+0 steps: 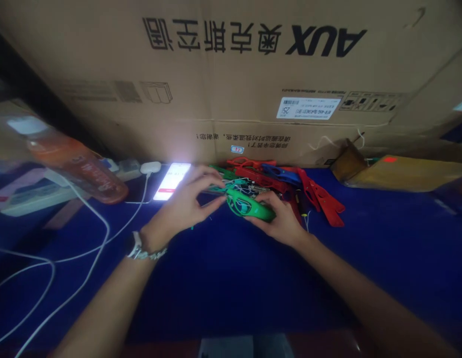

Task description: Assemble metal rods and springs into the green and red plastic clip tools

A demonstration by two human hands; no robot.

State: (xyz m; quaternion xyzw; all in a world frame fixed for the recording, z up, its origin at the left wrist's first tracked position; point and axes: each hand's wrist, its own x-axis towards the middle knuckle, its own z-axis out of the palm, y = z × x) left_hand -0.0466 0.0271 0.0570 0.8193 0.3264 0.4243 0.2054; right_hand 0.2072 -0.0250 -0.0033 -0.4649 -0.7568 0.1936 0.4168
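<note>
The right hand is gripping the right end of a green, rounded plastic shell with a ring-shaped opening, thumb on the near side and fingers over the far side, holding it between the two hands over a deep-blue table cover. The left hand is bringing its thumb and forefinger close to the shell's other end; from here I cannot tell whether they are pinching something thin or only touching the edge. Fine pale strands are showing at the opening, so I am thinking the right hold wants to be steady without squeezing, leaving the left fingertips to guide any strand clear of the rim. Just beyond the grip, a heap of flat red plastic pieces and a blue plastic piece is crowding the fingers, and loose wires could be snagging there. Left of the grip, a lit smartphone is lying close beside the left hand, while a white cable is looping farther out. Behind everything, a large brown cardboard box is closing off the far side.
</note>
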